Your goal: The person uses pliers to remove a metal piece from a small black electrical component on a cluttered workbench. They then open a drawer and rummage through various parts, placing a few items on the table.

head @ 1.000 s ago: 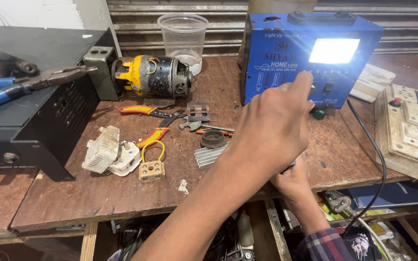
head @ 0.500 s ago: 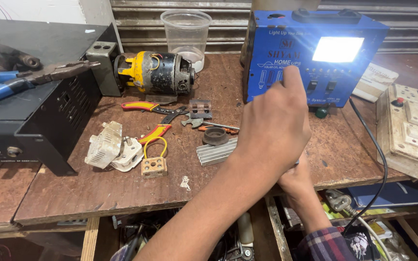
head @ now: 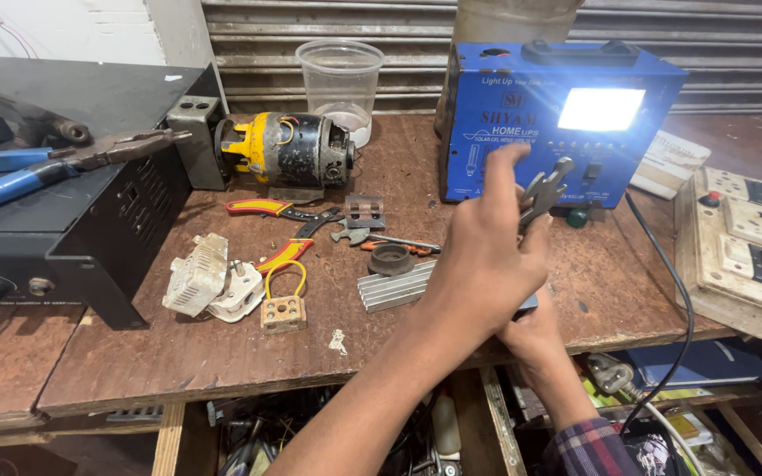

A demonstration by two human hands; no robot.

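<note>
Presently:
- Left hand (head: 487, 256) is raised before the blue box (head: 522, 132), pinching a small grey metal bracket (head: 544, 189) between fingers and thumb.
- Right hand (head: 535, 330) sits beneath it at the bench (head: 178, 353) edge; its grip seems closed, though I cannot tell on what.
- The box's lamp panel (head: 600, 108) is lit.
- A finned heatsink (head: 394, 286) lies just left.

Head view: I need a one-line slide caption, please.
Left hand lifts a small metal tool before a lit blue power unit on a cluttered wooden workbench.
</note>
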